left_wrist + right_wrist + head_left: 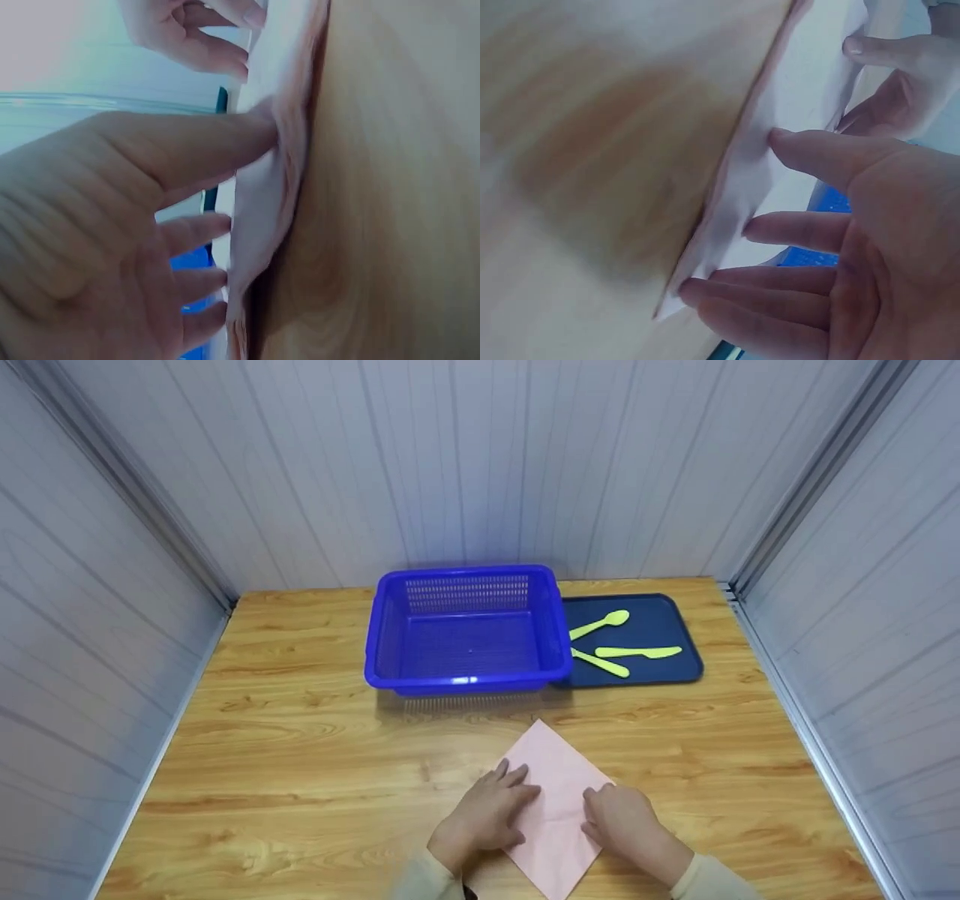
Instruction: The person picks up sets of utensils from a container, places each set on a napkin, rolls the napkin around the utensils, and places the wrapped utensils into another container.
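A pink folded paper napkin (556,791) lies flat on the wooden table, one corner pointing away from me in the head view. My left hand (491,810) rests on its left edge with the fingers spread. At the right edge, fingertips and thumb of my right hand (622,821) touch the paper. In the left wrist view the left thumb (225,139) presses on the napkin's layered edge (296,142). The right wrist view has the right fingers (780,292) extended, their tips against the napkin (735,187).
Beyond the napkin stands a blue plastic basket (559,615). Its right side overlaps a dark tray (660,619). On the tray lie a yellow-green spoon (615,618), a knife (652,652) and a handle (604,664) whose far end is hidden by the basket. Grey panels (480,465) enclose the table.
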`<state>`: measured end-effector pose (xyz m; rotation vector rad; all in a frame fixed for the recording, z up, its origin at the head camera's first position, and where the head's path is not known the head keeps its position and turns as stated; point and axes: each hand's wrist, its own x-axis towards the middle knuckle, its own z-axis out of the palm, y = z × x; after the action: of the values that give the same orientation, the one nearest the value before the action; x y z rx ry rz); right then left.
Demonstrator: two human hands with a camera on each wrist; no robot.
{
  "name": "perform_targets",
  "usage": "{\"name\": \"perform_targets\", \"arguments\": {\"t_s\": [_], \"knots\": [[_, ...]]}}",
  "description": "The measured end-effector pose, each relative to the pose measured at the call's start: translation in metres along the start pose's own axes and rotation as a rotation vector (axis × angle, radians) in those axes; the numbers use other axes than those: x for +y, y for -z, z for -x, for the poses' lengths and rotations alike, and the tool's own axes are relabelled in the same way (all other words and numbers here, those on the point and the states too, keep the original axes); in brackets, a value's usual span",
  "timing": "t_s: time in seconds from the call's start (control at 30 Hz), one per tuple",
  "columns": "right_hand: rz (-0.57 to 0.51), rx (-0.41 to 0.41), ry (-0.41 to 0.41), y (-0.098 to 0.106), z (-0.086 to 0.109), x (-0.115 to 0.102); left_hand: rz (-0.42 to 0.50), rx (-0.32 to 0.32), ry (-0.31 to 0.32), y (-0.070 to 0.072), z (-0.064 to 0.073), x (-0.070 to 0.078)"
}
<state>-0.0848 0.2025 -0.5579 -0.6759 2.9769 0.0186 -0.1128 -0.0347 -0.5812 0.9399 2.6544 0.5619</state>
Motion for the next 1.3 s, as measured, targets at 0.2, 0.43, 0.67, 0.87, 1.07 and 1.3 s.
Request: {"name": "perform_targets", "arguments": {"t_s": [0.2, 0.43, 0.67, 0.87, 1.07, 1.3], "knots": [[-0.021, 0.032, 0.0, -0.004, 0.007, 0.002, 0.011, -0.022, 0.025, -0.004, 0.008, 0.006], [-0.006, 0.084, -0.009, -0.005, 0.015, 0.002, 0.007, -0.002, -0.025, -0.005, 0.009, 0.008], [-0.072, 0.093, 0.045, 0.01, 0.001, 0.018, 0.023, -0.006, -0.026, -0.007, 0.012, 0.007], [-0.206, 0.107, -0.052, 0.036, -0.06, 0.073, 0.036, -0.018, -0.031, -0.006, 0.014, 0.004], [-0.097, 0.218, -0.146, 0.045, -0.14, 0.124, 0.04, -0.01, -0.027, -0.006, 0.015, 0.003], [-0.127, 0.109, -0.149, 0.036, -0.187, 0.144, 0.056, -0.005, -0.038, -0.011, 0.013, 0.003]]}}
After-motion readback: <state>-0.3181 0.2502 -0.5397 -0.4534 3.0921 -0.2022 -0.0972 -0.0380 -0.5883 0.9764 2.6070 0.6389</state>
